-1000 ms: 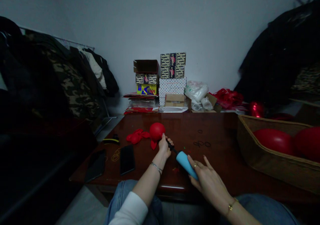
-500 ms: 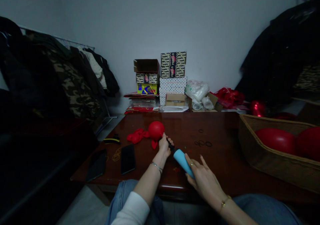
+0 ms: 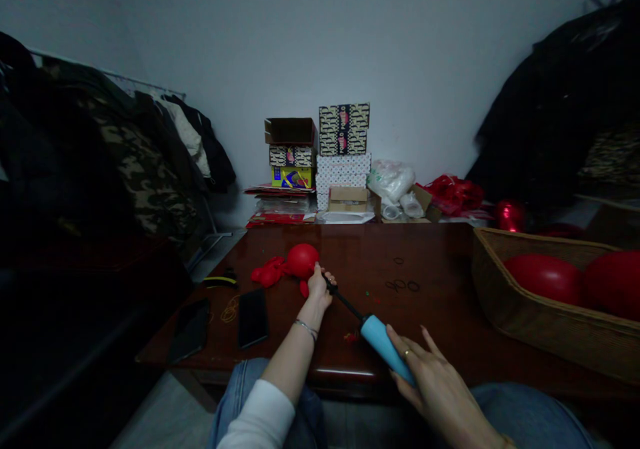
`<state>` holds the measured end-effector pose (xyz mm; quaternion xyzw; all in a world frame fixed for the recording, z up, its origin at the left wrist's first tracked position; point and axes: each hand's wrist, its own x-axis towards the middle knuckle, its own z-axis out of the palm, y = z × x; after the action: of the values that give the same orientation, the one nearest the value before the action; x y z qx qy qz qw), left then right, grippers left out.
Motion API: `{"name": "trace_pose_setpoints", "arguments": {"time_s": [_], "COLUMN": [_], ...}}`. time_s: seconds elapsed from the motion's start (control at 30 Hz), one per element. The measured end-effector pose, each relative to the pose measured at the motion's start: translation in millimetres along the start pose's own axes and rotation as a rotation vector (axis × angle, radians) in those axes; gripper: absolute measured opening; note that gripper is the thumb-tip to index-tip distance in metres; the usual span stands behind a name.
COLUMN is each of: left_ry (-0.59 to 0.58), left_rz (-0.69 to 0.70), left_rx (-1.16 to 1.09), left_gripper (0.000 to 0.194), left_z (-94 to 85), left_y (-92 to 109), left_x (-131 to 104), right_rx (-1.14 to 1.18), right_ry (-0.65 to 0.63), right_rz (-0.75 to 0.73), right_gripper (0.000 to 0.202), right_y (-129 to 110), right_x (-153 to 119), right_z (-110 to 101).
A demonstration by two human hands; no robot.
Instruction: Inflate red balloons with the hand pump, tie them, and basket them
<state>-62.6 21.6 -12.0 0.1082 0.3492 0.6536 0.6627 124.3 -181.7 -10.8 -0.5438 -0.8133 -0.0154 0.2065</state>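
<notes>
A partly inflated red balloon (image 3: 303, 260) sits at the tip of a blue hand pump (image 3: 385, 346). My left hand (image 3: 319, 288) is closed around the black nozzle end of the pump, by the balloon's neck. The neck itself is hidden by my fingers. My right hand (image 3: 433, 376) grips the blue barrel, thumb below it and some fingers lifted. A black rod shows between nozzle and barrel. Left of the balloon lie limp red balloons (image 3: 269, 272) on the brown table (image 3: 360, 249).
On the table's left are two dark phone-like slabs (image 3: 253, 318), yellow rubber bands (image 3: 230, 309) and a yellow-black tool (image 3: 220, 281). Black bands (image 3: 397, 285) lie right of centre. A wicker basket (image 3: 500, 302) holding red balloons stands at the right. Stacked boxes (image 3: 344, 129) line the back wall.
My right hand has drawn the blue barrel back toward me and to the right, exposing more of the black rod. My left hand still holds the nozzle end at the balloon.
</notes>
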Motion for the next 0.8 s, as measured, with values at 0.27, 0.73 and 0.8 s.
{"name": "trace_pose_setpoints", "arguments": {"time_s": [0.27,0.73,0.8], "left_ry": [-0.046,-0.124,-0.124], "left_rz": [-0.032,-0.075,-0.065], "left_rx": [0.005,0.124,0.130], "left_gripper": [0.034,0.034,0.035], "left_z": [1.5,2.9,6.1], "left_y": [-9,-10,-6], "left_x": [1,6,7], "right_rx": [-0.049,-0.073,-0.064], "right_ry": [-0.051,-0.031,-0.014], "right_rz": [0.060,0.137,0.117], "right_gripper": [0.056,0.056,0.057], "right_y": [-23,-41,-35], "right_x": [54,50,38], "right_z": [-1,17,15]}}
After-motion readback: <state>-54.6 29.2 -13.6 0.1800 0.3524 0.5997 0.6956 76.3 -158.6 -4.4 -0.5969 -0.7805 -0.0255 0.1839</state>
